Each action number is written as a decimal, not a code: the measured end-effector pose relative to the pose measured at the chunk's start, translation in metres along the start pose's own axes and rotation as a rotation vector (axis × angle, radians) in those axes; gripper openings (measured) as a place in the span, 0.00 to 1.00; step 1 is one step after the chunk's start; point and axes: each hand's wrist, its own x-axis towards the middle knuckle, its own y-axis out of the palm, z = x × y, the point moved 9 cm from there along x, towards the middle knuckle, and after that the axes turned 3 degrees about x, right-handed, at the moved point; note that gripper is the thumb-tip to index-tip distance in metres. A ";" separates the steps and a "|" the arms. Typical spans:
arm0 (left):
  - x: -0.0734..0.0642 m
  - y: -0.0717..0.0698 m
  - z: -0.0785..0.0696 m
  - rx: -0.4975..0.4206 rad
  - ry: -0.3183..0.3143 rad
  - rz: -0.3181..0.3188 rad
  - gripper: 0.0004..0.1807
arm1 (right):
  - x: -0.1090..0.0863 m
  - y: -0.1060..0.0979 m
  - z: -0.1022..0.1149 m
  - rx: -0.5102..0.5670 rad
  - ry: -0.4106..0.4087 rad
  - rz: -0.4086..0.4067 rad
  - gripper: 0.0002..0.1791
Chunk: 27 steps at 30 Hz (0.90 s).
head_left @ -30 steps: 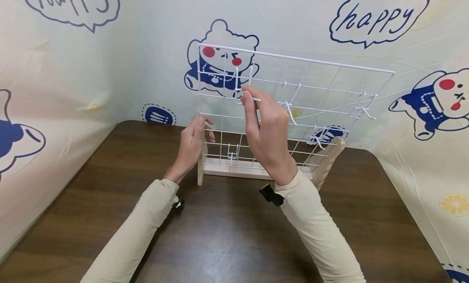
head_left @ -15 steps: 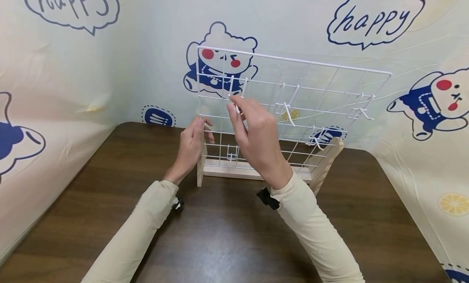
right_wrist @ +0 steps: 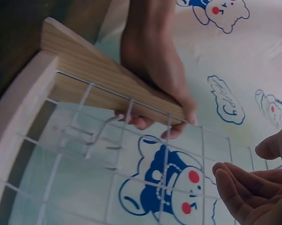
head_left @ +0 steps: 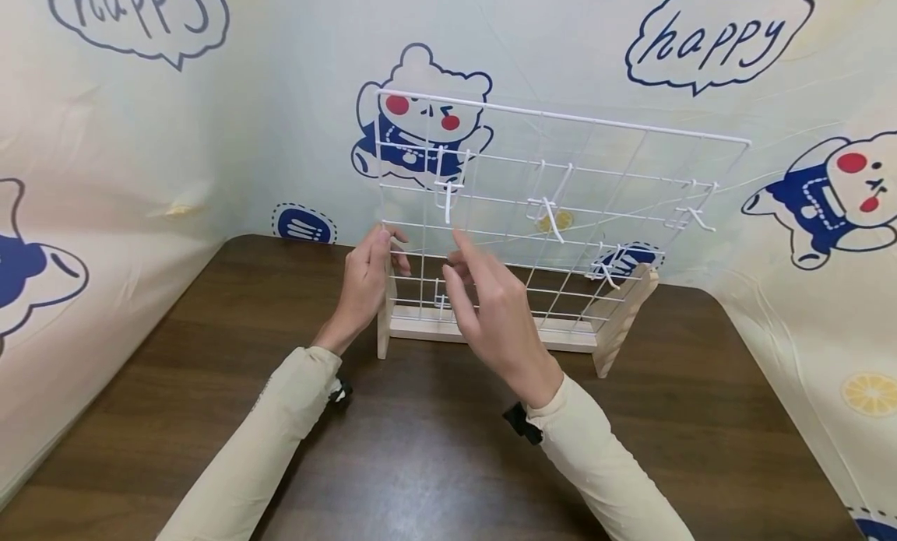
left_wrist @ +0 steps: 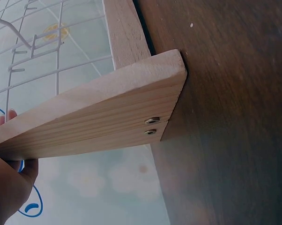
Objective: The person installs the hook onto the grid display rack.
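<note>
A white wire grid [head_left: 564, 114] stands upright in a pale wooden stand, its base bar [head_left: 459, 331] across the bottom. My left hand [head_left: 364, 280] grips the left wooden side post [left_wrist: 131, 101] and the grid's edge, thumb in front and fingers behind. A white hook [head_left: 448, 204] hangs on the upper left of the grid. Just below it, my right hand [head_left: 497, 307] is held in front of the wires with fingers loosely bent, holding nothing. In the right wrist view, its fingers [right_wrist: 239, 192] appear at the lower right, apart from the hook.
More white hooks hang on the grid: one at upper middle [head_left: 552, 218], one at upper right [head_left: 697, 216], one at lower right [head_left: 608, 275] and one at lower left [head_left: 442, 300]. The brown table [head_left: 434, 455] lies beneath, with a printed cloth [head_left: 280, 136] behind.
My right hand let go of the upper-left hook, which now hangs on the grid, and moved down and slightly away. It came leftward earlier with the hook. The left hand stayed put.
</note>
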 end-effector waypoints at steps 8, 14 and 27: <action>0.000 -0.005 -0.003 0.025 -0.004 -0.001 0.19 | -0.030 -0.009 -0.008 -0.026 0.004 -0.016 0.13; -0.004 -0.013 -0.017 0.014 -0.014 0.000 0.19 | -0.050 -0.014 -0.007 -0.043 -0.005 0.030 0.10; -0.004 -0.049 0.004 0.323 -0.046 0.049 0.20 | -0.085 -0.033 -0.040 -0.143 0.018 0.105 0.08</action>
